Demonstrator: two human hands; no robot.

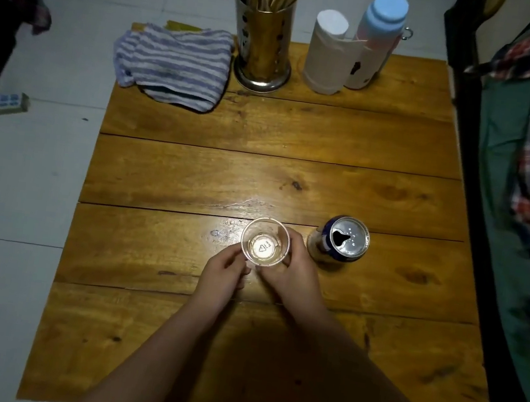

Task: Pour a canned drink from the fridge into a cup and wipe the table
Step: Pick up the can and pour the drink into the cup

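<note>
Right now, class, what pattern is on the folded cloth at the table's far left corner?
The cloth has blue-grey and white stripes, seen in the head view.

A clear plastic cup (265, 241) stands upright on the near half of the wooden table (283, 129), with a recycling mark showing through its base and at most a thin pale film of liquid at the bottom. Just to its right, apart from it, a dark blue can (339, 241) stands upright with its silver top opened and droplets on the lid. A folded blue-and-white striped towel (173, 65) lies at the table's far left corner, well apart from both.
</note>
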